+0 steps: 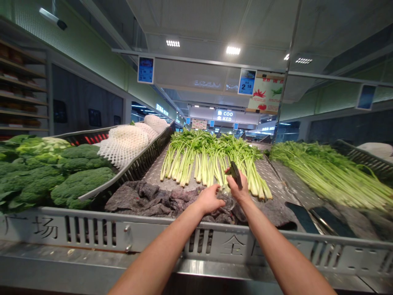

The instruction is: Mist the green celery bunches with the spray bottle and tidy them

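Observation:
A clear spray bottle (226, 198) with a black trigger head is between my hands, above the grey felt cloth (153, 200). My left hand (211, 199) wraps round the see-through body from the left. Higher up, my right hand (239, 187) grips the black head, its fingers partly hidden. Just beyond my hands lies a row of celery (211, 162), with pale stalk ends towards me and leaves at the back, on a patterned metal surface (150, 174).
Broccoli (84, 186) fills the left side. Foam-netted produce (124, 143) sits behind a black divider (147, 151). A grey slatted rail (153, 231) runs along the front. A dark phone (302, 217) rests near the mirror (331, 176) at right. Price signs (247, 81) hang above.

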A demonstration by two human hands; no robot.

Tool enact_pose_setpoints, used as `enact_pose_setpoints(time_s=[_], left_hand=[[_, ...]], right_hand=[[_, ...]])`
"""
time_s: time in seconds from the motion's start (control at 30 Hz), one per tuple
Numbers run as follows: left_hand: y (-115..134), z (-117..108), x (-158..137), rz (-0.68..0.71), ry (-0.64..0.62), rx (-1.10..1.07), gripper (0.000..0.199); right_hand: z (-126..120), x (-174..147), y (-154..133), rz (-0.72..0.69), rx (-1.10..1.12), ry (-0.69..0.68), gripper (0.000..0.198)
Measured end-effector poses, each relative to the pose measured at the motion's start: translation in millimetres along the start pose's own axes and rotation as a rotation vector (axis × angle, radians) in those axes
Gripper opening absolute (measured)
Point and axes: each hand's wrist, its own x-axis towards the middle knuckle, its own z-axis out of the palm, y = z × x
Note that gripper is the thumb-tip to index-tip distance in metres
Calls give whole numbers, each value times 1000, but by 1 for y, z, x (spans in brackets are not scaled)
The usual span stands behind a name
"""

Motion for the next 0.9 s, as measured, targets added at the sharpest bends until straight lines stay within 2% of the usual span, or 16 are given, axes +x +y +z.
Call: enact_pose_setpoints(time_s=[0.23, 0.4, 0.73, 0.9], left_hand=[[0, 0, -1, 3, -26, 2, 61], [-1, 2, 0, -7, -44, -6, 66], [-2, 1, 0, 0, -3, -44, 70], [-2, -3, 1, 0, 79, -88, 70]], right_hand=[[1, -1, -1, -46, -8, -101, 31], [2, 1, 3, -97, -21, -100, 26], [5, 0, 8, 8, 55, 50, 28], [16, 11, 5, 83, 144, 164, 29]])
